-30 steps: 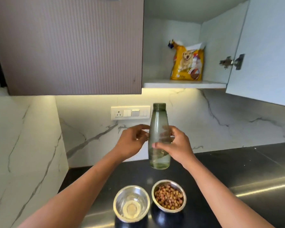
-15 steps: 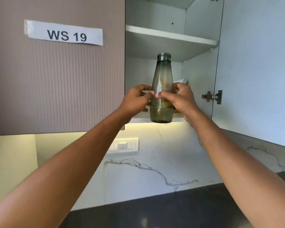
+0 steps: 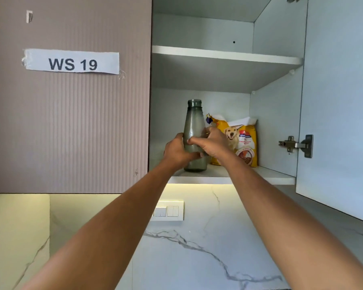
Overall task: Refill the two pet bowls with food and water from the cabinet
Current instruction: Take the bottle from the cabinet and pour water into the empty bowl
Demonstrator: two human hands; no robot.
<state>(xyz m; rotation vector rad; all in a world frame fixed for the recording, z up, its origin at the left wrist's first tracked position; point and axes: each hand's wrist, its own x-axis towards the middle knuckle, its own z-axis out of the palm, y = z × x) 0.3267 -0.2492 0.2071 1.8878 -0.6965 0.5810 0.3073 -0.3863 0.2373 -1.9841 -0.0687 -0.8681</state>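
A grey-green translucent water bottle (image 3: 193,122) stands upright on the lower shelf (image 3: 266,174) of the open wall cabinet. My left hand (image 3: 176,150) wraps its left side and my right hand (image 3: 211,143) grips its front, both closed around the bottle's lower half. Right behind my right hand stands a yellow bag of dog food (image 3: 242,141), partly hidden by that hand. The two pet bowls are out of view below the frame.
The right cabinet door (image 3: 340,101) hangs open, with a metal hinge (image 3: 296,145) on it. The left door (image 3: 71,122) is closed and carries a "WS 19" label (image 3: 72,63). An upper shelf (image 3: 226,56) sits above. A switch plate (image 3: 168,211) is on the marble backsplash.
The bottle went up from above the bowls on the counter into the cabinet and now rests on the lower shelf. My left hand has closed on it. My view tilted upward.
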